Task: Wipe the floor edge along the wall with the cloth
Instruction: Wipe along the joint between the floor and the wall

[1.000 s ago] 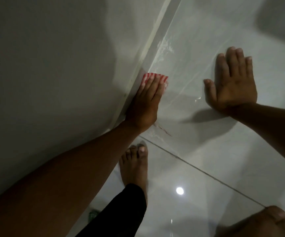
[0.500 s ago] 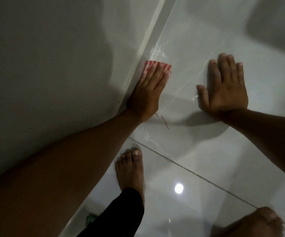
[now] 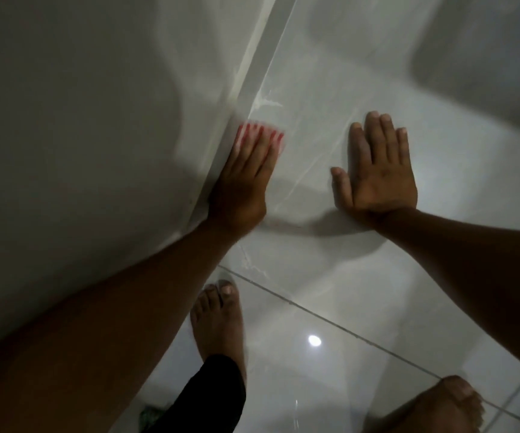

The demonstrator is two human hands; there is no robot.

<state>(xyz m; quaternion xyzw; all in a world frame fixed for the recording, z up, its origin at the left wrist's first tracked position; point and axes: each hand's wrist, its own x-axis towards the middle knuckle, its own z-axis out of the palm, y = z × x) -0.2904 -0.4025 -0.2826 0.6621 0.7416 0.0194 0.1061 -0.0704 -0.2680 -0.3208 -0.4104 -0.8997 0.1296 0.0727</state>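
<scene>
A red and white striped cloth (image 3: 252,131) lies flat on the glossy floor right against the skirting (image 3: 254,79) at the foot of the wall (image 3: 80,120). My left hand (image 3: 243,182) presses down on it with straight fingers; only the cloth's far edge shows past the fingertips, and it is blurred. My right hand (image 3: 377,173) rests flat on the tile, palm down, fingers apart, a hand's width to the right, holding nothing.
Pale streaks (image 3: 266,101) mark the tile just beyond the cloth. A grout line (image 3: 330,321) crosses the floor behind my hands. My bare left foot (image 3: 219,326) and right foot (image 3: 433,407) stand near the bottom. A lamp glints off the tile (image 3: 314,340).
My left hand slid the cloth forward along the skirting, closer to the pale streaks. My right hand stayed flat on the tile beside it.
</scene>
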